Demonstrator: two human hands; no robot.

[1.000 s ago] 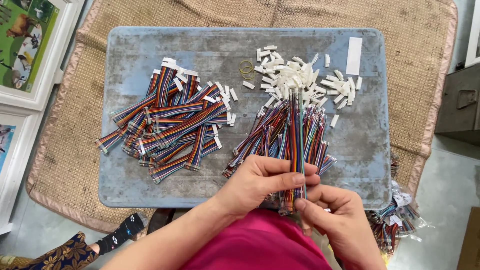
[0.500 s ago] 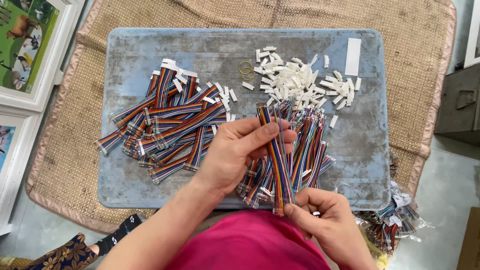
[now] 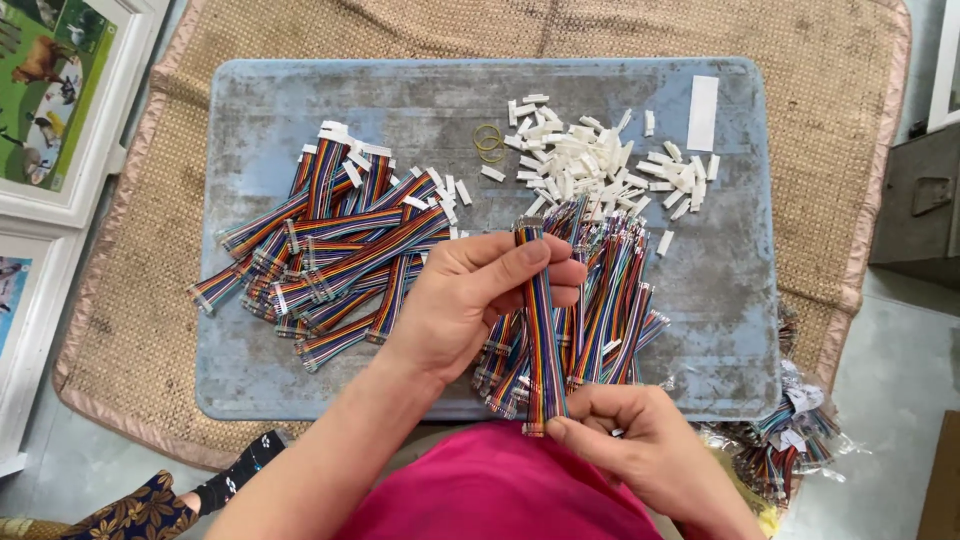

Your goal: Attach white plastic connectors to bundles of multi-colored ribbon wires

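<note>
A woven straw mat [image 3: 820, 120] covers the grey floor [image 3: 890, 400], framed pictures [image 3: 50, 110] alongside.

Ribbon cable [image 3: 541, 330] we hold: rainbow stripes
Connector housings [image 3: 590, 165]: white
Our tray [image 3: 250, 120]: mottled grey-blue
Mat [image 3: 140, 280]: tan weave

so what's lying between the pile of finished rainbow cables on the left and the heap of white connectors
In the head view, two yellow rubber bands and a few stray white connector pieces lie on the grey tray between the left cable pile and the white connector heap.

Woven mat [image 3: 820, 60], framed pictures [image 3: 50, 100]
</note>
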